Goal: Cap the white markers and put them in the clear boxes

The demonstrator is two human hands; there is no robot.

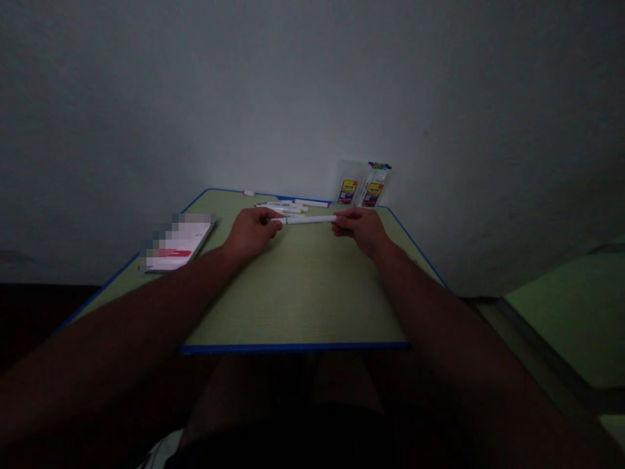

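A white marker pen (310,220) lies sideways between my two hands, just above the table's far part. My left hand (254,231) pinches its left end with thumb and fingers. At the other end, my right hand (360,228) has its fingers closed on the pen's tip, so that end is partly hidden. Right behind this pen, several white marker pens (293,208) with coloured ends lie in a loose pile. One of them, a marker with a pink end (319,204), points to the right.
Two clear packets with yellow labels (347,192) lean against the wall; the right one (374,185) holds several colourful-tipped pens. A pink-ended piece (249,193) lies at the far left edge. A partly blurred book or pad (183,244) rests on the table (303,293) at left.
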